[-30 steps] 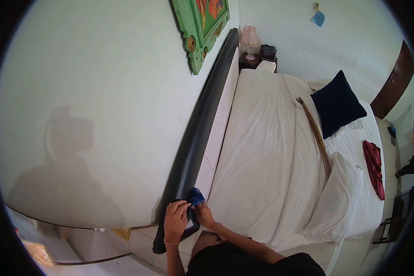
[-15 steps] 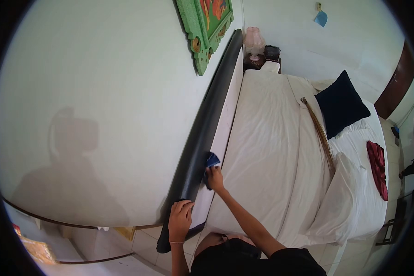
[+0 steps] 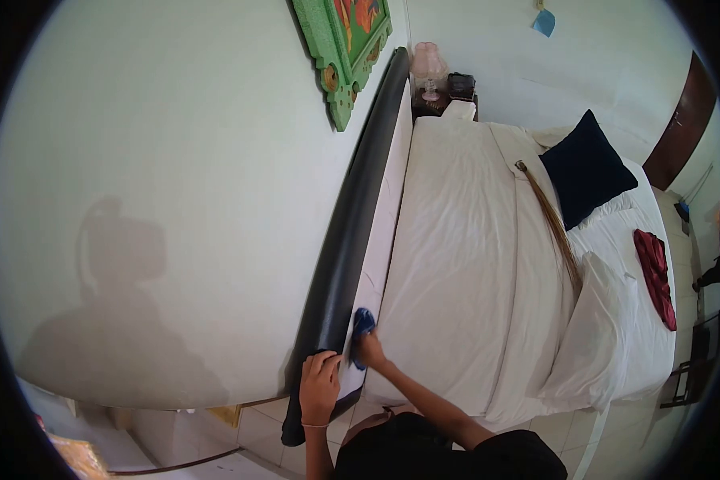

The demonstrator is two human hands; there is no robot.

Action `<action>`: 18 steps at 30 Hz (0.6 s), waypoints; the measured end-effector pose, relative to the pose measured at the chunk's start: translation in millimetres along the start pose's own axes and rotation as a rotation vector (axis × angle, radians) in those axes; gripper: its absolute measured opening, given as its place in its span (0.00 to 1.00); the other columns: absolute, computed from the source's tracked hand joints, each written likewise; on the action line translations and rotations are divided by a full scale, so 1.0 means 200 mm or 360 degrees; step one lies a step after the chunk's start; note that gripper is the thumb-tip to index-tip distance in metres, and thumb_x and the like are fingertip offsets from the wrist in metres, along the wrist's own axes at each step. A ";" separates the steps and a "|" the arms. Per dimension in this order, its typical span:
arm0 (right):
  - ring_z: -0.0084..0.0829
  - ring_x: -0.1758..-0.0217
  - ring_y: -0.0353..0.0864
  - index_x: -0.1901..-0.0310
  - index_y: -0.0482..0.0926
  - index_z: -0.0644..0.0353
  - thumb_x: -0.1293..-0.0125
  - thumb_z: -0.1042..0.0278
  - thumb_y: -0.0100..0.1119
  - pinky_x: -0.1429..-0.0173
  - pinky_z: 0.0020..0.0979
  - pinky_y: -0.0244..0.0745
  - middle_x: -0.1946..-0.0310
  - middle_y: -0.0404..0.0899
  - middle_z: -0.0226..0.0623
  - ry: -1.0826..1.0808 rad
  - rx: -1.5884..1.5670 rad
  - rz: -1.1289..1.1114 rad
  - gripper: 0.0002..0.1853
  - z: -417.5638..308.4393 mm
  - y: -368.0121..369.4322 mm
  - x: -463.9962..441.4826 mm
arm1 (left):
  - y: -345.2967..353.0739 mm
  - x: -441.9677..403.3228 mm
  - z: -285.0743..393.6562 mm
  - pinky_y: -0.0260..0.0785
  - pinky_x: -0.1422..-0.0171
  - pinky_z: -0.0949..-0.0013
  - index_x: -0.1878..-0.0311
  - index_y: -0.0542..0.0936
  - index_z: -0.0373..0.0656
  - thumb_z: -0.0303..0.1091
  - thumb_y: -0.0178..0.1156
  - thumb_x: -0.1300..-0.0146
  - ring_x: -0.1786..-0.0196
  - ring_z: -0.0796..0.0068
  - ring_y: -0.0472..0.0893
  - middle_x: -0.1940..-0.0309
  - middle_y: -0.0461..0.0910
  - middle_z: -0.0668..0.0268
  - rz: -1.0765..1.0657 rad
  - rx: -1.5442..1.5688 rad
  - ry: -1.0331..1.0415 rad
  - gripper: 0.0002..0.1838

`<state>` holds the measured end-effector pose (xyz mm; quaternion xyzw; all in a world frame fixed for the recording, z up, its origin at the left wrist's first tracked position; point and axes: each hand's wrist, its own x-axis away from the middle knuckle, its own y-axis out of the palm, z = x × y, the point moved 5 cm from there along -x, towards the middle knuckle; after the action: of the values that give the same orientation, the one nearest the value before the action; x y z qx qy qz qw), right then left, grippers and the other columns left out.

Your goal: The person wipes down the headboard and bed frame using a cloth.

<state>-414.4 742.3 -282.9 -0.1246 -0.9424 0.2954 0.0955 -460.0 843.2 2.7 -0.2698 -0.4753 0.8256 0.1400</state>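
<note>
My right hand (image 3: 368, 350) is closed on a dark blue cloth (image 3: 364, 322), pressed against the pale front panel of the headboard (image 3: 380, 232), just beneath its black padded top (image 3: 348, 240). Part of the cloth is hidden under the fingers. My left hand (image 3: 320, 386) rests on the near end of that black top, fingers laid over it and holding nothing. To the right of the headboard lies the mattress with a cream sheet (image 3: 448, 256).
A stick broom (image 3: 554, 216), a navy cushion (image 3: 590, 172), a white pillow (image 3: 588, 336) and a dark red cloth (image 3: 654, 276) lie on the bed. A pink lamp (image 3: 430, 64) stands at the far corner. A green carved frame (image 3: 340, 88) hangs on the wall.
My right hand has slid the blue cloth toward me, from the edge of the black top down onto the pale panel. My left hand stays on the headboard; the view has shifted slightly.
</note>
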 end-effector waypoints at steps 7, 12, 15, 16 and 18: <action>0.62 0.57 0.81 0.60 0.77 0.67 0.39 0.70 0.56 0.50 0.56 0.76 0.65 0.81 0.60 0.0415 -0.0049 0.0206 0.09 0.14 -0.07 -0.26 | -0.01 -0.01 -0.01 0.71 0.47 0.61 0.59 0.83 0.40 0.20 0.61 0.41 0.54 0.60 0.77 0.57 0.79 0.64 0.0012 0.0096 -0.0040 0.08; 0.63 0.59 0.82 0.56 0.76 0.67 0.36 0.66 0.53 0.52 0.55 0.77 0.66 0.82 0.61 0.0529 -0.0068 0.0057 0.13 0.20 0.07 -0.08 | -0.02 -0.01 0.00 0.71 0.48 0.61 0.58 0.83 0.41 0.20 0.61 0.42 0.54 0.60 0.77 0.57 0.78 0.65 0.0011 0.0110 -0.0027 0.10; 0.63 0.61 0.83 0.61 0.78 0.67 0.31 0.60 0.51 0.54 0.56 0.78 0.67 0.82 0.61 0.0433 0.0014 -0.0173 0.15 0.16 0.13 0.06 | -0.01 -0.01 0.00 0.71 0.48 0.61 0.58 0.83 0.41 0.20 0.61 0.42 0.54 0.60 0.78 0.56 0.78 0.65 0.0011 0.0100 -0.0037 0.10; 0.62 0.61 0.83 0.65 0.79 0.67 0.29 0.59 0.49 0.54 0.56 0.78 0.67 0.82 0.61 0.0525 -0.0023 -0.0144 0.17 0.10 0.09 0.11 | -0.01 -0.01 -0.01 0.71 0.48 0.61 0.58 0.83 0.41 0.19 0.61 0.42 0.54 0.61 0.78 0.56 0.79 0.65 0.0010 0.0088 -0.0049 0.10; 0.61 0.62 0.83 0.65 0.78 0.67 0.29 0.60 0.50 0.55 0.56 0.77 0.68 0.82 0.61 0.0472 -0.0059 -0.0129 0.17 0.03 0.01 0.10 | -0.01 -0.01 0.00 0.71 0.48 0.61 0.58 0.83 0.41 0.19 0.61 0.42 0.54 0.61 0.78 0.56 0.79 0.65 0.0010 0.0085 -0.0056 0.10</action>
<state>-434.1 746.3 -286.3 -0.1305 -0.9275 0.2523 0.2432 -458.1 843.9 5.5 -0.2528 -0.4547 0.8431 0.1360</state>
